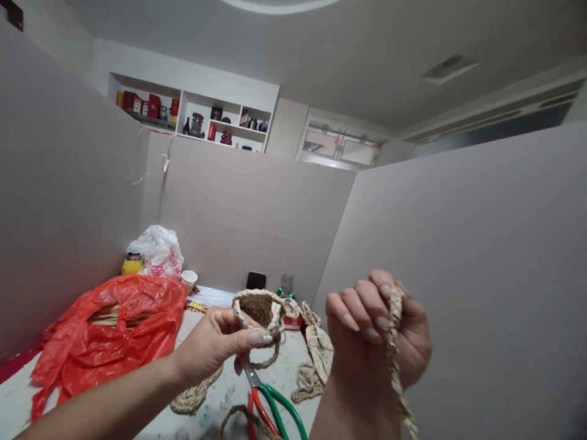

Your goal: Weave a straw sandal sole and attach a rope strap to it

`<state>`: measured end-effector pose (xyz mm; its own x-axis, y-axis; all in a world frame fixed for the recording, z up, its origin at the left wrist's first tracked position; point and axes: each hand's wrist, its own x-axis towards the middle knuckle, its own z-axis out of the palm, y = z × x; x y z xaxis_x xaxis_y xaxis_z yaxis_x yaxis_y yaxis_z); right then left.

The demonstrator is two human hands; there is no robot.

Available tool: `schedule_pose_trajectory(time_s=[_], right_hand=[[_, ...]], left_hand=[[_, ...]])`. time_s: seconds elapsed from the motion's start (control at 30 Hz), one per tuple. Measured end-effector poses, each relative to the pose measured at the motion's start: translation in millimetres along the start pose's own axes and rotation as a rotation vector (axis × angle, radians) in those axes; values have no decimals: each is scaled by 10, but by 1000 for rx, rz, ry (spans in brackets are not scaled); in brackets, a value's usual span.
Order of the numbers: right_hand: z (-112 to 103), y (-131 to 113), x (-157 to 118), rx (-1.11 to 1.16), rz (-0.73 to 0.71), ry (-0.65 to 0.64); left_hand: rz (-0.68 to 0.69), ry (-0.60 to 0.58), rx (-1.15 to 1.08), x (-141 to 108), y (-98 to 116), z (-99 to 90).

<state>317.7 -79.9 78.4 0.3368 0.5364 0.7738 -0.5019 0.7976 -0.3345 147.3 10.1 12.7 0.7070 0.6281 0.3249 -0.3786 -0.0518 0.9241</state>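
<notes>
My left hand (229,339) grips a small round woven straw piece (259,308), thumb on its outside and its hollow opening facing me. A loop of braided cord hangs below that piece. Raised at the right, my right hand (378,321) is closed on a braided straw cord (394,348), which hangs down past the wrist and out of the frame. Below the woven piece, scissors with green and red handles (273,403) lie on the table. A flat coiled straw piece (195,394) is partly hidden behind my left forearm.
A red plastic bag (123,360) with straw strips lies at the left. Behind it stand a yellow jar (132,264), a white plastic bag (158,250) and a paper cup (189,279). Straw bundles (320,351) lie right of centre. Grey partitions (247,214) enclose the table.
</notes>
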Motion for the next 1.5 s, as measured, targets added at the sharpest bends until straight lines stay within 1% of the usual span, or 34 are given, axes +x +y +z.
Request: schedule_pose_trajectory(time_s=[0.17, 0.3, 0.4, 0.47, 0.6, 0.7, 0.8, 0.87, 0.93, 1.03, 1.13, 1.27, 1.4, 1.5], right_hand=[[-6, 22, 21, -8, 7, 16], [-3, 51, 33, -74, 14, 53], [-13, 119, 49, -138, 15, 73], [-16, 182, 57, -184, 3, 102], [-15, 301, 52, -339, -22, 195], [-35, 366, 42, -547, -64, 242], [-52, 430, 38, -790, -145, 266], [-35, 476, 34, -891, -212, 299], [4, 523, 23, -921, -278, 329], [68, 595, -10, -924, -370, 358], [105, 670, -52, -944, -449, 365], [136, 761, -106, -977, -538, 384], [186, 830, -160, -971, -515, 401], [202, 855, -169, -963, -498, 432]], left_hand=[[6, -14, 40, 2, -21, -12], [36, -35, 83, -1, -33, -27], [92, -42, 190, -21, -31, -28], [174, -46, 320, -39, -18, -20], [414, -81, 549, -65, 20, 1], [565, -73, 677, -68, 28, -12], [701, -30, 796, -70, 24, -53], [767, -4, 888, -74, 28, -81], [811, 4, 959, -79, 40, -99], [850, -35, 995, -86, 64, -107], [835, -58, 990, -90, 86, -102], [727, -22, 979, -122, 127, -85], [615, -22, 946, -189, 189, -60], [521, -41, 866, -205, 222, -50]])
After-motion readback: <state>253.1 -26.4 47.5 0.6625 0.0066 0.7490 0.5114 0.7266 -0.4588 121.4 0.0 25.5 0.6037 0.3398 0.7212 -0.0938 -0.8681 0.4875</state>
